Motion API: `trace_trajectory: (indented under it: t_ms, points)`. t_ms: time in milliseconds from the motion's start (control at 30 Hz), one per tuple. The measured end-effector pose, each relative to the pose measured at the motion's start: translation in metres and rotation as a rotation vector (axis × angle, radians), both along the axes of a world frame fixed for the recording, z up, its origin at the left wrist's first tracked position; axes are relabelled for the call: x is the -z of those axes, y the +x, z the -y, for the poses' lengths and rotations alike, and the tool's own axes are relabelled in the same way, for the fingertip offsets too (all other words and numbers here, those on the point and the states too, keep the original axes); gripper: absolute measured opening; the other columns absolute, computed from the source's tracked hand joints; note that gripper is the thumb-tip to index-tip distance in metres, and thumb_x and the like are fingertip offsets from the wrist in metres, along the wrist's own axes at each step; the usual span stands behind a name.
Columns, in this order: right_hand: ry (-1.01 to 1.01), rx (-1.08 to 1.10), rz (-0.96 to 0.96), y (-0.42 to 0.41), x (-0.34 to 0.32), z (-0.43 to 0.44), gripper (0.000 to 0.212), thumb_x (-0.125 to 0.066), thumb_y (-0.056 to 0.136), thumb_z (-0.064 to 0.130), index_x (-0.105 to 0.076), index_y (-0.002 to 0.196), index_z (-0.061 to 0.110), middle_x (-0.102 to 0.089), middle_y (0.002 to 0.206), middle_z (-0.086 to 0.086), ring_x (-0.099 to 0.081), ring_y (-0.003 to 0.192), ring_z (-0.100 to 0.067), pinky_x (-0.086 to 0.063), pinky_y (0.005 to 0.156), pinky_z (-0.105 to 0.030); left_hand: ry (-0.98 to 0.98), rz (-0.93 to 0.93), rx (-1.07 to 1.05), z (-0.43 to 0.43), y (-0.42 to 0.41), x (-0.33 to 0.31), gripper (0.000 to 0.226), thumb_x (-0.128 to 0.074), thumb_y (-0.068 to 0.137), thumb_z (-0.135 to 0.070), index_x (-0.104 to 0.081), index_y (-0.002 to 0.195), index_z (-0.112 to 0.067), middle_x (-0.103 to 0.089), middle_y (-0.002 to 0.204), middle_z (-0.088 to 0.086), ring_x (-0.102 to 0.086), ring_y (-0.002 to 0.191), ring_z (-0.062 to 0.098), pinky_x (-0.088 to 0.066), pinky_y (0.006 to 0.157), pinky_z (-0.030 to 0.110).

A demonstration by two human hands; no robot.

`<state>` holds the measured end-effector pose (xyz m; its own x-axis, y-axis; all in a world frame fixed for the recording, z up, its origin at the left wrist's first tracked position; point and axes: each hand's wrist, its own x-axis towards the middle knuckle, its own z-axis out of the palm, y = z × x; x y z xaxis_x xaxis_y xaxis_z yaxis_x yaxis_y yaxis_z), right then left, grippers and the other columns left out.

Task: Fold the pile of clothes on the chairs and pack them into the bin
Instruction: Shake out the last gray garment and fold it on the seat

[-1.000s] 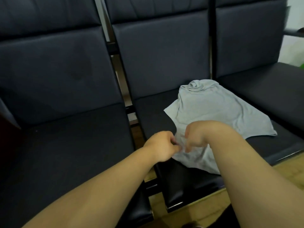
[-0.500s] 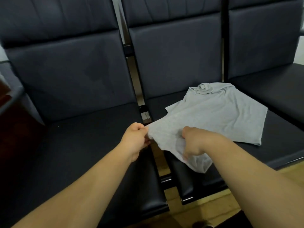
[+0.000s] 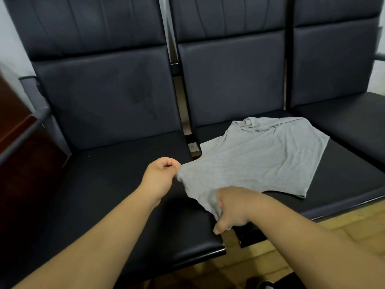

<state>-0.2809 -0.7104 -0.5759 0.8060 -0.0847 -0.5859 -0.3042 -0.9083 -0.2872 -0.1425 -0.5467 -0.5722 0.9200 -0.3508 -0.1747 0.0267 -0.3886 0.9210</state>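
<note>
Dark chairs; pale wall; yellowish floor

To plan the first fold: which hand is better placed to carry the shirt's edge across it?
Probably left. The left hand pinches the outer corner of the grey shirt over the left seat; the right hand grips bunched cloth at the near edge.

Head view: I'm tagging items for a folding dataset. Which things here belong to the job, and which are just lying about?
Job: grey shirt, spread mostly on the middle seat; left hand pinching its corner; right hand gripping its near edge; black chairs. No bin in view.
Just there: reddish-brown cabinet at left; wooden floor.
</note>
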Motion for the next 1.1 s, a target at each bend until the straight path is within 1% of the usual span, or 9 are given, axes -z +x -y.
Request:
trace_trajectory:
  t_ms: [167,300,400,567,700,767,867,1000,1100]
  points:
    - [-0.194,-0.034,-0.002,0.006,0.009,0.005,0.028,-0.077,0.088,0.017,-0.073,0.115,0.011,-0.071,0.117,-0.006,-0.067,0.11,-0.026,-0.053,0.088,-0.031,-0.116,-0.091,-0.009,-0.009,-0.002,-0.001,0.021,-0.062,0.097,-0.007,-0.079,0.093,-0.017,-0.079,0.095,0.003,-0.073,0.1,0.024,-0.061,0.092,0.042]
    - [-0.143,0.003,0.138,-0.003,0.011,0.002,0.035,-0.084,0.074,0.026,-0.065,0.101,0.014,-0.066,0.102,0.002,-0.064,0.093,-0.021,-0.055,0.076,-0.031,-0.189,-0.172,-0.036,-0.019,-0.005,-0.008,0.021,-0.059,0.101,-0.011,-0.078,0.104,-0.02,-0.078,0.108,0.005,-0.072,0.106,0.021,-0.059,0.092,0.037]
    - [-0.236,-0.009,0.21,-0.006,0.024,-0.008,0.046,-0.076,0.077,0.038,-0.058,0.117,0.025,-0.056,0.122,-0.004,-0.056,0.113,-0.028,-0.053,0.093,-0.04,-0.245,-0.23,-0.056,-0.022,-0.009,-0.017,0.02,-0.058,0.103,-0.013,-0.077,0.109,-0.019,-0.077,0.108,0.007,-0.073,0.103,0.021,-0.056,0.083,0.033]
    - [-0.207,0.092,0.244,0.001,0.035,-0.01,0.008,-0.063,0.092,0.029,-0.057,0.092,0.024,-0.062,0.109,-0.003,-0.063,0.107,-0.03,-0.052,0.091,-0.036,-0.281,-0.251,-0.022,-0.027,-0.017,-0.023,0.022,-0.056,0.104,-0.011,-0.075,0.113,-0.018,-0.078,0.108,0.008,-0.074,0.102,0.023,-0.054,0.082,0.033]
    - [0.014,0.216,0.374,0.003,0.014,0.001,0.018,-0.053,0.101,0.027,-0.066,0.094,0.016,-0.069,0.1,-0.006,-0.066,0.1,-0.029,-0.052,0.086,-0.031,-0.325,-0.236,-0.01,-0.034,-0.018,-0.029,0.026,-0.051,0.105,-0.007,-0.074,0.111,-0.017,-0.078,0.107,0.008,-0.074,0.105,0.024,-0.055,0.091,0.036]
    - [0.147,0.358,0.546,0.003,-0.001,0.009,0.02,-0.051,0.101,0.023,-0.058,0.082,0.019,-0.065,0.089,-0.003,-0.062,0.09,-0.025,-0.047,0.076,-0.032,-0.349,-0.219,-0.033,-0.04,-0.016,-0.038,0.028,-0.046,0.107,-0.006,-0.073,0.107,-0.015,-0.075,0.104,0.011,-0.074,0.102,0.026,-0.056,0.092,0.041]
    - [0.423,0.575,0.704,0.009,-0.023,0.007,0.019,-0.05,0.1,0.018,-0.053,0.082,0.02,-0.058,0.084,0.0,-0.053,0.08,-0.018,-0.041,0.068,-0.031,-0.296,-0.134,-0.07,-0.057,-0.01,-0.06,0.032,-0.042,0.108,-0.008,-0.072,0.103,-0.017,-0.071,0.109,0.012,-0.073,0.099,0.029,-0.058,0.084,0.042]
    - [0.884,0.708,0.725,0.028,-0.065,-0.012,0.016,-0.047,0.101,0.011,-0.056,0.09,0.016,-0.054,0.083,-0.008,-0.05,0.081,-0.025,-0.043,0.073,-0.041,-0.234,-0.062,-0.137,-0.085,0.003,-0.102,0.033,-0.04,0.108,-0.008,-0.071,0.1,-0.018,-0.069,0.113,0.015,-0.07,0.095,0.028,-0.059,0.073,0.04]
    - [0.964,0.692,0.757,0.039,-0.115,-0.027,0.019,-0.049,0.102,0.012,-0.062,0.089,0.017,-0.06,0.08,-0.007,-0.055,0.076,-0.024,-0.046,0.071,-0.038,-0.252,-0.047,-0.164,-0.105,0.006,-0.144,0.033,-0.04,0.108,-0.006,-0.069,0.096,-0.017,-0.068,0.105,0.013,-0.066,0.088,0.026,-0.059,0.075,0.042]
